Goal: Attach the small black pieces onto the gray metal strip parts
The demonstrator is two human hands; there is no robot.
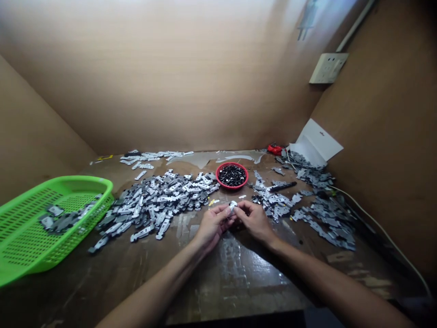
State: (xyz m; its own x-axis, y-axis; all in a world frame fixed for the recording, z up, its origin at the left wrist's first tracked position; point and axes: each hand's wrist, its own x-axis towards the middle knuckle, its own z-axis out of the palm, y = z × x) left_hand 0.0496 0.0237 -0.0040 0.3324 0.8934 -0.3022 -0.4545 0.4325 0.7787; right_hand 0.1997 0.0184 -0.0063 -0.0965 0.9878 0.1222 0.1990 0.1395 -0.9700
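Observation:
My left hand (pixel 213 224) and my right hand (pixel 254 219) meet over the middle of the worn wooden table (pixel 218 282). Both pinch one small white-grey metal piece (pixel 232 205) between their fingertips. A large heap of similar flat grey metal pieces (pixel 160 200) lies just left of my hands. Another spread of grey pieces (pixel 307 205) lies to the right. A small red bowl (pixel 232 175) full of tiny dark parts stands just beyond my fingers.
A green plastic basket (pixel 44 218) holding several grey pieces sits at the left edge. A black pen-like tool (pixel 283 186) lies among the right pieces. A white cable (pixel 375 223) runs along the right wall. Brown partition walls enclose the table; a wall socket (pixel 327 68) is upper right.

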